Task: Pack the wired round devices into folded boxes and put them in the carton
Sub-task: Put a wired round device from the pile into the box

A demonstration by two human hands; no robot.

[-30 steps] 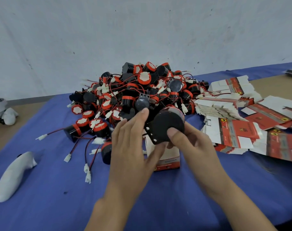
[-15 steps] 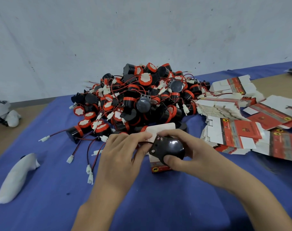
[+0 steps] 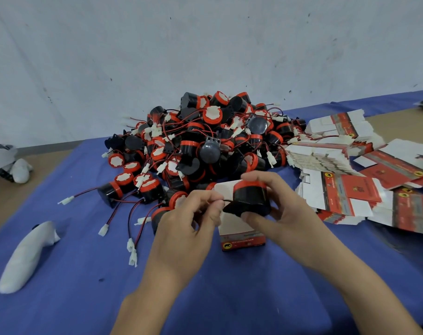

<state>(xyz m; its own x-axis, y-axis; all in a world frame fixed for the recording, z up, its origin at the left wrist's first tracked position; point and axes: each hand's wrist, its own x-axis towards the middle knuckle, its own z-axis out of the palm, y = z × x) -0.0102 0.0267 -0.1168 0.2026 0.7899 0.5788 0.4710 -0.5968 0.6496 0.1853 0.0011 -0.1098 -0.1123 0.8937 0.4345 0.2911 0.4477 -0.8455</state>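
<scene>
The round device, a glossy black cylinder with a red band on top, is sitting at the mouth of the upright folded box. The right hand is wrapping its grip round the curved body while the left hand is pinching the thin wire. Behind, a tangled pile of matching devices is heaping on the blue cloth desk, beside flat printed cartons.

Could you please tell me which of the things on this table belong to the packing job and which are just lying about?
Job: the device in the right hand, its wire pinched by the left hand, the folded box, the pile of devices, the flat boxes.
Lying about: the white bundle, the white and grey object at the far left.
</scene>
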